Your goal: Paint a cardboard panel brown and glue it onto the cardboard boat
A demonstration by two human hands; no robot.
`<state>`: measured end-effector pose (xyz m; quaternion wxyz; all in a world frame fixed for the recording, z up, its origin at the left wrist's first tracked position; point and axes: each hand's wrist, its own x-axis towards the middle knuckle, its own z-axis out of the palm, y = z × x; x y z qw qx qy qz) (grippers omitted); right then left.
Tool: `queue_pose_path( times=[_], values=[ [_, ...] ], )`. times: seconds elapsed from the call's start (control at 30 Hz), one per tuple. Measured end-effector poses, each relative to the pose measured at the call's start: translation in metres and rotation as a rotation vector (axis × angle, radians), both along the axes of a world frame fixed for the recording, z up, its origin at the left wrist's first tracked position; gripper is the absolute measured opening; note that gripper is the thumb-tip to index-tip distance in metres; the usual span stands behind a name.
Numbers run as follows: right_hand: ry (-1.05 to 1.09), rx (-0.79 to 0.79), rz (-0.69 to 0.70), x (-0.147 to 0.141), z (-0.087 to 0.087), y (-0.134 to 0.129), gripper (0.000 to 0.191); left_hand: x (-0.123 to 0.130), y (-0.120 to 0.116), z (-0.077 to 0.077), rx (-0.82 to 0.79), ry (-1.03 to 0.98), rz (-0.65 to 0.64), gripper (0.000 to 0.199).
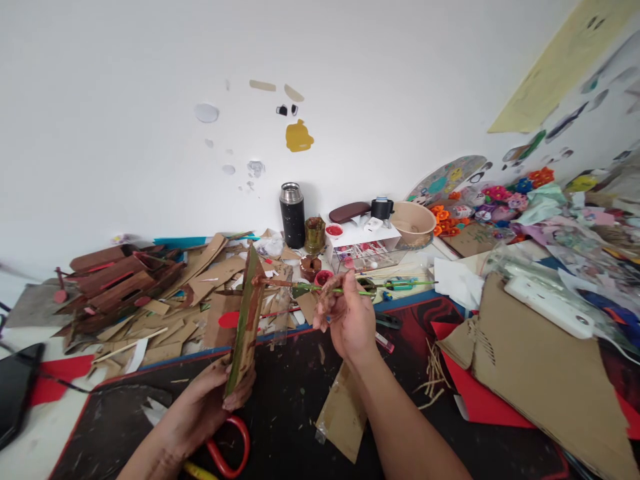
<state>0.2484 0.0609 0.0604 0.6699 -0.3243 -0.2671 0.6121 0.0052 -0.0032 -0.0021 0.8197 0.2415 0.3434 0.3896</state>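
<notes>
My left hand (213, 393) grips the lower end of a long, narrow cardboard piece (246, 320), which stands upright and slightly tilted. Its edge is green and its face is partly coated in reddish brown. Between the fingers of my right hand (350, 320) is a thin paintbrush (405, 287) with a green handle, held level. The brown-smeared brush end meets the upper face of the piece. Brown paint stains the fingers of both hands. Behind the brush stand a small open pot of brown paint (311, 268) and a pot of red paint (324, 277).
Brown-painted cardboard models (117, 277) and cardboard scraps (170, 330) lie at left. A black flask (293, 217), a white box (367, 237) and a beige bowl (413, 223) stand by the wall. Red-handled scissors (243, 447) lie near my left wrist; a large cardboard sheet (545, 373) is at right.
</notes>
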Motion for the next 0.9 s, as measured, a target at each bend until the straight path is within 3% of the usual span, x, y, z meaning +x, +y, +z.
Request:
queue_pose_path(
  times=[0.9],
  values=[
    [0.011, 0.011, 0.042, -0.0049, -0.0045, -0.0001, 0.056, -0.0011, -0.0004, -0.001, 0.002, -0.022, 0.012, 0.035]
  ],
)
